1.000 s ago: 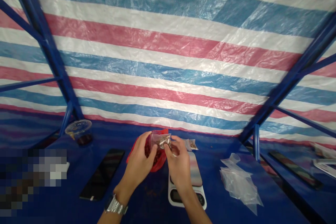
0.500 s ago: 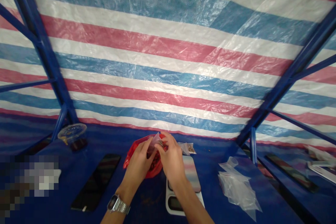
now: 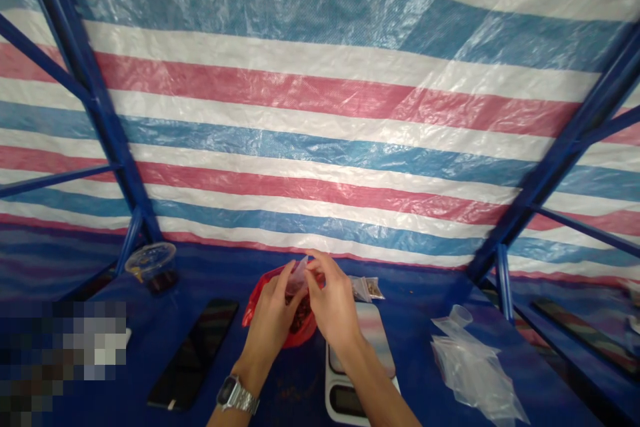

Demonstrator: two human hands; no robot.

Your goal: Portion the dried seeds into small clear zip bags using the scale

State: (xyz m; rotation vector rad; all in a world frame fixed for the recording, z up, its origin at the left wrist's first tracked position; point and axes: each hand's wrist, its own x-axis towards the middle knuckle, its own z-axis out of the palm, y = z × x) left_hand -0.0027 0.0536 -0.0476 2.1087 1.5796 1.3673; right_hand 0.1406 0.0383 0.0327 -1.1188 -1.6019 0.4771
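Observation:
Over a red plastic bag [image 3: 260,290] holding dark brown bits, both my hands meet around a small clear plastic bag [image 3: 299,275]. My left hand [image 3: 276,300], with a metal watch on its wrist, grips the little bag's left side. The fingers of my right hand [image 3: 327,293] are pinched together at its right side; whether they grip the bag or some of the bits is hidden. Under my right forearm lies a white kitchen scale [image 3: 373,333] with a grey display. Behind the scale rest small filled zip bags [image 3: 373,288].
A black phone [image 3: 195,353] lies to the left, with a clear plastic cup [image 3: 155,270] of dark contents behind it. Several empty clear bags [image 3: 475,367] are piled at the right. Blue metal posts and a striped tarp [image 3: 320,147] stand behind the blue table.
The view has shifted slightly, so everything sits a bit further right and lower. My right fingers have drawn closer together beside the small bag; my left hand still holds it.

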